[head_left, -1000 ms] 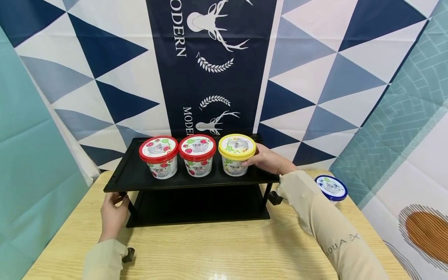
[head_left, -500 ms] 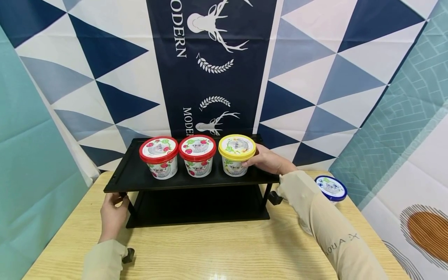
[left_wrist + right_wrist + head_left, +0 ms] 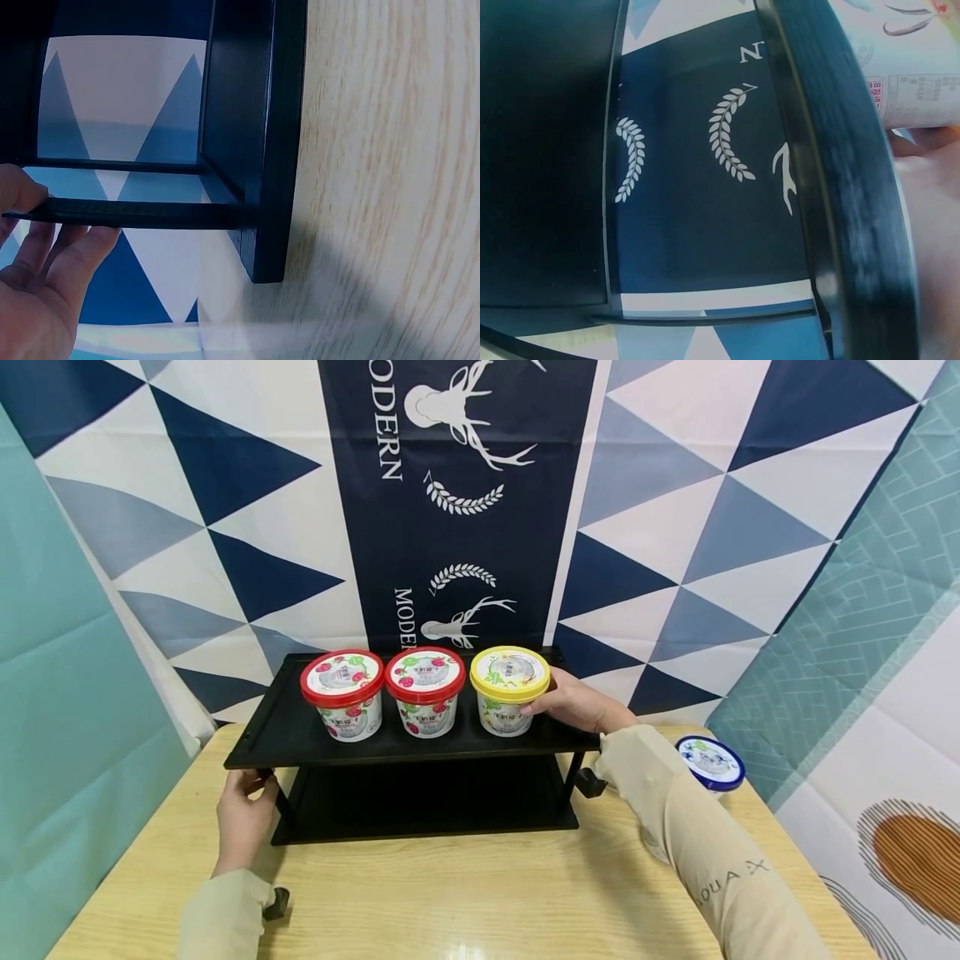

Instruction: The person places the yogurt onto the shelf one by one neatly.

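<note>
On the upper shelf of a black two-tier rack [image 3: 420, 756] stand two tubs with red lids, one at the left [image 3: 351, 718] and one in the middle [image 3: 427, 714]. A tub with a yellow lid [image 3: 504, 714] stands at the right of that row. My right hand [image 3: 581, 703] holds the yellow-lidded tub from its right side, thumb on the front. The right wrist view catches part of the white tub wall [image 3: 922, 90] above that hand. At the rack's front left, my left hand [image 3: 246, 818] grips the thin black post [image 3: 150, 214], thumb and fingers on opposite sides.
A tub with a dark blue lid [image 3: 711, 764] stands on the wooden table [image 3: 450, 893] to the right, partly behind the right sleeve [image 3: 697, 827]. The rack's lower shelf [image 3: 427, 797] lies low over the table. Patterned cloth [image 3: 645, 527] hangs close behind the rack.
</note>
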`<state>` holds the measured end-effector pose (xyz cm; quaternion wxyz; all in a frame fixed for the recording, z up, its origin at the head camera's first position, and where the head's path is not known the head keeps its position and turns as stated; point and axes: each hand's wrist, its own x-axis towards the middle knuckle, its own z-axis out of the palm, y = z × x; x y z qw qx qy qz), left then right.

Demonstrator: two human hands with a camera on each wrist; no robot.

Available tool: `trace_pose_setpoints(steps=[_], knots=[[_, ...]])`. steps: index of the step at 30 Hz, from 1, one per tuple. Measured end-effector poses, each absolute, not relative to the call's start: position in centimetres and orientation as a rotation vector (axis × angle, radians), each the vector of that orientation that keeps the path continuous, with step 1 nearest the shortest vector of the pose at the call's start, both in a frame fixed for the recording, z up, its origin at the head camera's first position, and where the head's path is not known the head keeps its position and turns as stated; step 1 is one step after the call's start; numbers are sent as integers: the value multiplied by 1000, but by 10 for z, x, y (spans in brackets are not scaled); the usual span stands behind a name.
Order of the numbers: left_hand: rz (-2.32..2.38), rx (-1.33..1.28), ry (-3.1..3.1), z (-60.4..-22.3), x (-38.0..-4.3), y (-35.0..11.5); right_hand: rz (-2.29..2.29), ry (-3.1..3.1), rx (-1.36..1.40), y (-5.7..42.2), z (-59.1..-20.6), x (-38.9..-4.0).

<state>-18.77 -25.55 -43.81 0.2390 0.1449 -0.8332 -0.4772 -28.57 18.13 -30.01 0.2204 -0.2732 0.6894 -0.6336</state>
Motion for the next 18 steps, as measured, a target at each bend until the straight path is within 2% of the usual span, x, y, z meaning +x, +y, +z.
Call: trace_pose_setpoints(steps=[18], knots=[[-1308,362,-2273,-437,-189,-256,-1752,2006,-700,184,-295,-280]])
